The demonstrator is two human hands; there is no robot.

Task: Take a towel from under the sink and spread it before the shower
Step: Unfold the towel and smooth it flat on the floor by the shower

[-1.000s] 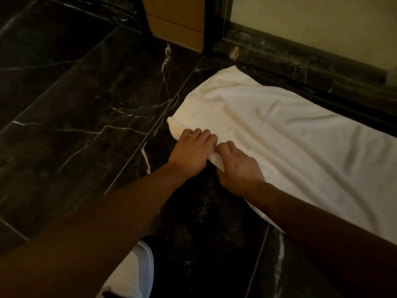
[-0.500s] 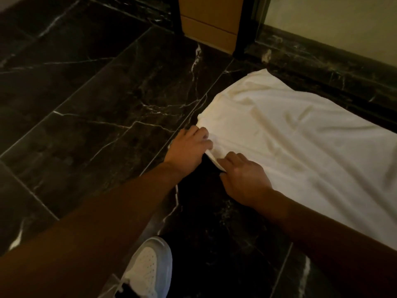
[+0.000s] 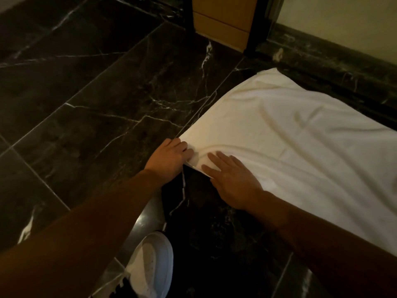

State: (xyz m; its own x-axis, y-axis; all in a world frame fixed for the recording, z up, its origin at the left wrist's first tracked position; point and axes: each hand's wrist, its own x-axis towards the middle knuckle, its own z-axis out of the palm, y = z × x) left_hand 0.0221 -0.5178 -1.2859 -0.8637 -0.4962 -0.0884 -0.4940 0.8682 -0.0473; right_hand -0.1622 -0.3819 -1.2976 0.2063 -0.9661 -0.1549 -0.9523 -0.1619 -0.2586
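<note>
Dark marble floor (image 3: 90, 117) w/ white veins, filling most of frame; tile joints running diagonally. Wood-toned panel (image 3: 223, 20) at top centre, dark stone curb (image 3: 335, 61) along upper right, pale wall above it.

1 towel (image 3: 300, 151), white, spread flat on floor at centre-right, far edge just beside the curb, a few soft creases across it; right part cut off by frame edge. Near-left corner slightly lifted off the tile.

2 hands, both at frame centre, on that near-left corner:
- left hand (image 3: 169, 155): fingers curled, pinching the towel corner edge, knuckles up, heel over bare floor.
- right hand (image 3: 234, 179): fingers straight and slightly apart, palm down, pressing flat on the towel just inside the corner; gripping nothing.
Hands just beside each other, not touching as far as visible.

2 forearms in brown sleeves coming in from lower left and lower right.

1 shoe (image 3: 150, 267), white w/ dark trim, at bottom centre on the floor, well apart from towel.
</note>
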